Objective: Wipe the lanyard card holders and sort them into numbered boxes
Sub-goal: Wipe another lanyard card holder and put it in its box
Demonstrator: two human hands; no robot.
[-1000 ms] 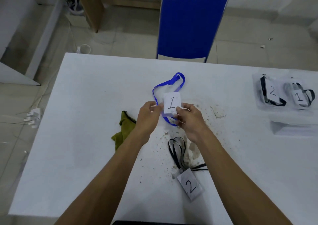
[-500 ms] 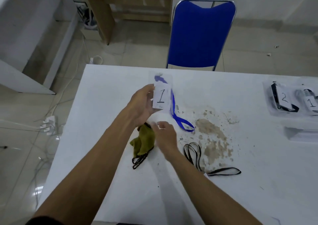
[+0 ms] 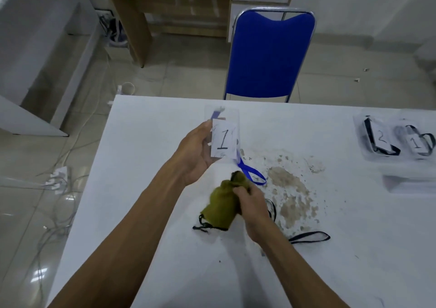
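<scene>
My left hand (image 3: 195, 152) holds a clear card holder (image 3: 223, 138) upright above the table; its paper shows a "1". A blue lanyard (image 3: 251, 174) hangs from it down to the tabletop. Below it, my right hand (image 3: 251, 204) grips an olive-green cloth (image 3: 221, 211) with black edging, lifted just off the table. A black lanyard (image 3: 309, 237) lies behind my right wrist; its card holder is hidden. Two clear boxes sit at the far right, one marked "2" (image 3: 379, 138) and one marked "1" (image 3: 416, 142), each with a black-lanyard holder inside.
Brown dirt (image 3: 290, 189) is smeared over the white table (image 3: 141, 213) right of my hands. A clear lid (image 3: 410, 185) lies in front of the boxes. A blue chair (image 3: 269, 55) stands at the far edge. Cables litter the floor on the left.
My right hand let go of the card holder, dropped to the cloth and picked it up. My left hand raised the "1" holder upright. The view shifted, so the "2" holder is out of sight.
</scene>
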